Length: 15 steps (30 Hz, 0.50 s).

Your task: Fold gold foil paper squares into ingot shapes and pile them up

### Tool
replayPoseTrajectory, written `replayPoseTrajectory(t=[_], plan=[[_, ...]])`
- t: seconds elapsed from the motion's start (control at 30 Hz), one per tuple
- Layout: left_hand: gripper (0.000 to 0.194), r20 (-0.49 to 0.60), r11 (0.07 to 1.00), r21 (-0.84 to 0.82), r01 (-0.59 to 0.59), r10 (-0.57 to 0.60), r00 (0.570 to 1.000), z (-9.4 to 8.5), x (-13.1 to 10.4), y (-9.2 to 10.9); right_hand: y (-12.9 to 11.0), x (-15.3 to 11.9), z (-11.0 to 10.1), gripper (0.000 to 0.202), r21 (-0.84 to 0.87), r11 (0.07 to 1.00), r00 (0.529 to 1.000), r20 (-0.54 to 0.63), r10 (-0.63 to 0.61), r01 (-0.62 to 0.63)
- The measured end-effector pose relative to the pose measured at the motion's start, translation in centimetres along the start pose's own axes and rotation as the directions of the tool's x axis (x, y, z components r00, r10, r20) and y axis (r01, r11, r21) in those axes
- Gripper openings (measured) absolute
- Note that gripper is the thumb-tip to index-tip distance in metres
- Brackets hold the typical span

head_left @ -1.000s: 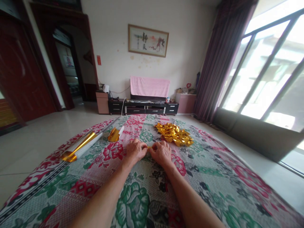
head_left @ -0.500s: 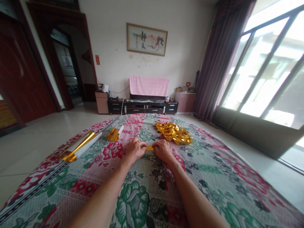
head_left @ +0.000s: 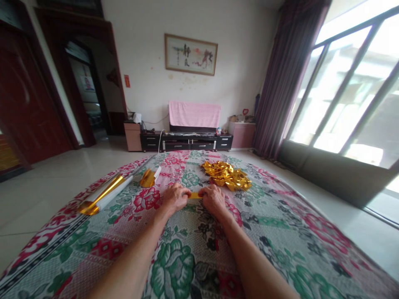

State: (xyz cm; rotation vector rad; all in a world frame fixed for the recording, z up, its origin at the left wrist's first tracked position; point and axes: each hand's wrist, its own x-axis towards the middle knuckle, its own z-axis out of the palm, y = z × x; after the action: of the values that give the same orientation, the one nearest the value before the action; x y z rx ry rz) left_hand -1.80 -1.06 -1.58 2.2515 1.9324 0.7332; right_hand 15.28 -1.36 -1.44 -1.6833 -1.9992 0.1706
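Two bare hands, the left (head_left: 176, 197) and the right (head_left: 214, 198), pinch opposite ends of a small gold strip (head_left: 195, 195) over the flowered cloth (head_left: 174, 265), just this side of the crumpled gold foil pile (head_left: 229, 176).

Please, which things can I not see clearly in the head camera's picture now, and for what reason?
All in the head view:
- Ends of the gold strip: hidden by the left hand and right hand.
- Count of pieces in the gold pile: they overlap.
- Most of what the pink cloth covers.
- Outside the window: blurred by glare.
- Near edge of the patterned cloth: cut off by the picture's bottom.
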Motion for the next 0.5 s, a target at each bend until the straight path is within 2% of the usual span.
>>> replayPoseTrajectory(t=[0.23,0.43,0.5], plan=[[0.023,-0.020,0.999,0.021,-0.024,0.024,1.000,0.1,0.0,0.0,-0.8,-0.3,-0.1,0.033,-0.012,0.999,0.999,-0.040,0.032,-0.033],[0.025,-0.034,0.999,0.026,-0.036,0.037,0.999,0.5,0.0,-0.2,-1.5,-0.2,0.8,0.038,-0.025,0.996,0.991,-0.105,0.079,-0.082],[0.025,-0.029,0.999,0.016,-0.046,0.047,0.998,0.4,0.0,-0.2,-1.3,-0.1,0.9,0.034,-0.027,0.997,0.993,-0.097,0.068,-0.071]])
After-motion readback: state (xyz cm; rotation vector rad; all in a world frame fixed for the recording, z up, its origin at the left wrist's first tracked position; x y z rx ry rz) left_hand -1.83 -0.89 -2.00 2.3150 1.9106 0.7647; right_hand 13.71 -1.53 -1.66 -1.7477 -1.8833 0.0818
